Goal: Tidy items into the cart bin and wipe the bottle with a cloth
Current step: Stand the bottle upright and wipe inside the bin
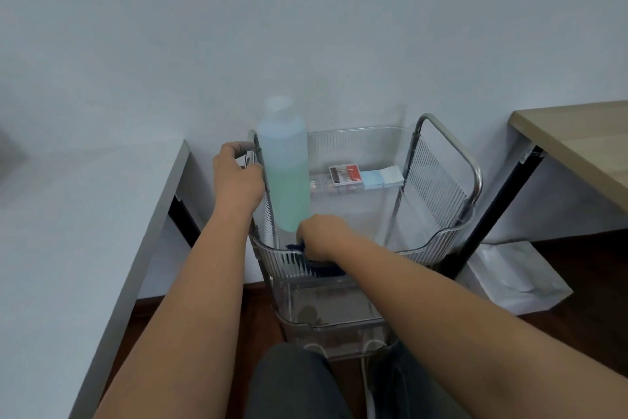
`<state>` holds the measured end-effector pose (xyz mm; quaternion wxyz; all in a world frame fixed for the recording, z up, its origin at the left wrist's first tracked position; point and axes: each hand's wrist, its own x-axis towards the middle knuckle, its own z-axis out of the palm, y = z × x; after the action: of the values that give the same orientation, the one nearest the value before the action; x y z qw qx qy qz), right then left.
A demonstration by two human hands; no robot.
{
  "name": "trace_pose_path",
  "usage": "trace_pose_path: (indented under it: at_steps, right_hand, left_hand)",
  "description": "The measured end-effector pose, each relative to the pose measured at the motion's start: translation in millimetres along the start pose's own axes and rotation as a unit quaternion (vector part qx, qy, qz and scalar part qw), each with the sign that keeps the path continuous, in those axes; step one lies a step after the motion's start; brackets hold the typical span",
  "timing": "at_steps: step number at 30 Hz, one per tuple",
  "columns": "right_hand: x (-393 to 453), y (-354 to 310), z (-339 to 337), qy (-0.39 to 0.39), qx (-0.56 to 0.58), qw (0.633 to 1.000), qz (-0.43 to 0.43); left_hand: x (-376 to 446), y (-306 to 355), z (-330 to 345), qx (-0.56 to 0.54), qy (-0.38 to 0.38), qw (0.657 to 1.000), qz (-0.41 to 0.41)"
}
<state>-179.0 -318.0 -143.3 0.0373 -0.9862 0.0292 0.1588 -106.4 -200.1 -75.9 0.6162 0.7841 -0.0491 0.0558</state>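
Note:
A tall translucent bottle half full of green liquid stands upright in the left part of the clear cart bin. My left hand grips the metal cart handle on the bin's left side, right beside the bottle. My right hand reaches into the bin at the bottle's base and is closed on a dark blue cloth that lies against the bin's front wall. A red and white box and a pale blue packet lie at the back of the bin.
A grey table stands to the left of the cart and a wooden desk to the right. A white bag sits on the dark floor under the desk. A lower clear bin hangs beneath. My knees are below.

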Motion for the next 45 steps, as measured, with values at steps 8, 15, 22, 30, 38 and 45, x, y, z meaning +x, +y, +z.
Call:
trace_pose_path:
  at_steps: [8,15,22,30,38,45]
  right_hand:
    - [23.6,-30.6,-4.8,-0.063,0.029,0.996,-0.059]
    - [-8.2,2.9,-6.3,-0.072,0.084,0.987,-0.120]
    - [-36.2,64.7,-26.3,-0.147,-0.028,0.988,-0.033]
    - [-55.5,109.4,-35.1,-0.211,-0.122,0.966,0.082]
    - [-21.5,46.9,-19.7,-0.073,0.002,0.997,-0.023]
    - [8.8,53.8,-32.0,-0.045,0.062,0.993,0.088]
  left_hand:
    - [-1.8,2.7,-2.0,0.000,-0.008,1.000,0.001]
    - [-0.2,0.2,-0.9,0.003,-0.006,1.000,-0.005]
    - [0.4,-0.9,-0.6,-0.009,0.001,1.000,-0.006]
    - [-1.1,0.1,-0.7,-0.016,0.001,1.000,-0.005]
    - [-3.9,4.6,-3.2,-0.005,-0.011,1.000,-0.009]
    - [-3.4,3.8,-1.8,-0.002,-0.010,1.000,-0.012]
